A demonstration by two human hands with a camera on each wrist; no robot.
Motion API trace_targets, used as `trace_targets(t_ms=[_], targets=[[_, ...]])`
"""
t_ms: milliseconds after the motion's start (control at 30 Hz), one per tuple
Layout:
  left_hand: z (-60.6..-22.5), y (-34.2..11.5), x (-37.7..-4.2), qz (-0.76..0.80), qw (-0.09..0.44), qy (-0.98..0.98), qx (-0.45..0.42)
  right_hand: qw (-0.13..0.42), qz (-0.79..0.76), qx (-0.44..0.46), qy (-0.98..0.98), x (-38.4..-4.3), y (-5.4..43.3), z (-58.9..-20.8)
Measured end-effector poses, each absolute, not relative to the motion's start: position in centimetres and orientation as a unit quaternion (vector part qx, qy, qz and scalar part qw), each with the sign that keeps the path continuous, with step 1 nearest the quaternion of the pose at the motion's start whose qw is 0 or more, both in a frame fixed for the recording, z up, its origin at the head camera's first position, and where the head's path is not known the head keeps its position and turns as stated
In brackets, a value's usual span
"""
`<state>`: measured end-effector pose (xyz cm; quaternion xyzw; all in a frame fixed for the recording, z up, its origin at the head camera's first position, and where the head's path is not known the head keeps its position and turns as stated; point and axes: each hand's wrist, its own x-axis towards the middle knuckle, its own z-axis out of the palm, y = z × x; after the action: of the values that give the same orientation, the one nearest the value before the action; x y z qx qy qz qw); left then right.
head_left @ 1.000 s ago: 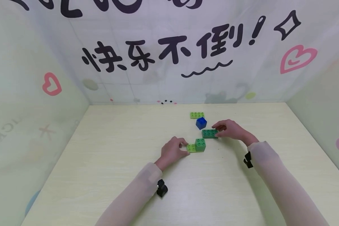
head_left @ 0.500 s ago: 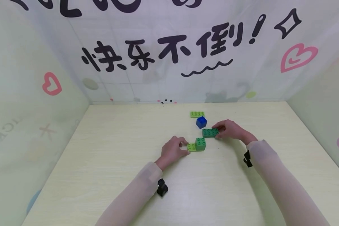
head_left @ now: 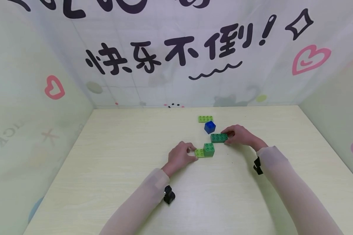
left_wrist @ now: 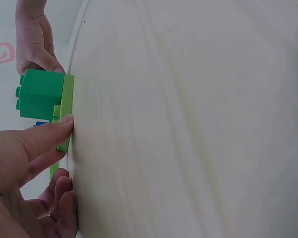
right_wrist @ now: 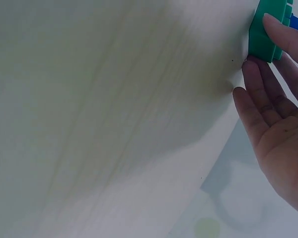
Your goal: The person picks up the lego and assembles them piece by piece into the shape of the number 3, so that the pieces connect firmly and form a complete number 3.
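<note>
Left hand (head_left: 180, 156) pinches the near lime block (head_left: 199, 153), right hand (head_left: 240, 135) the dark green block (head_left: 219, 138) — I'd squeeze low, gently.

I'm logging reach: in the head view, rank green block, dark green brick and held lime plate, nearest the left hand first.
1. Lime plate, pinched by left hand.
2. Green block, on plate's right half.
3. Dark green brick, farther right and back.

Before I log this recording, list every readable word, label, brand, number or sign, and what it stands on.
"快乐不倒!": black lettering on the white back curtain.
Characters above it: cut off by the frame's top, unreadable.
Faint grey letters on the left side panel: perhaps "ICK", too pale to confirm.
Toy bricks: no marking readable.
</note>
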<state>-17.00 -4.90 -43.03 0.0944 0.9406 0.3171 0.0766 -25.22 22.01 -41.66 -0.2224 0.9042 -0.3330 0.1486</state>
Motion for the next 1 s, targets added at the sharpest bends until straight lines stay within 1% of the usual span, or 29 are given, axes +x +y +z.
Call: trace_targets(t_ms=[267,467,1000], targets=[[-42.8,-4.8,-16.8,0.32,0.083,0.939,0.091,0.154,-0.336,-0.211,0.905,-24.8,22.1,-41.5],[-42.8,-4.9,-16.8,0.324,0.079,0.938,0.091,0.146,-0.333,-0.216,0.906,-24.5,22.0,-40.9],[-42.7,-4.9,-16.8,0.323,0.08,0.939,0.09,0.13,-0.327,-0.25,0.902,-23.5,21.6,-38.7]])
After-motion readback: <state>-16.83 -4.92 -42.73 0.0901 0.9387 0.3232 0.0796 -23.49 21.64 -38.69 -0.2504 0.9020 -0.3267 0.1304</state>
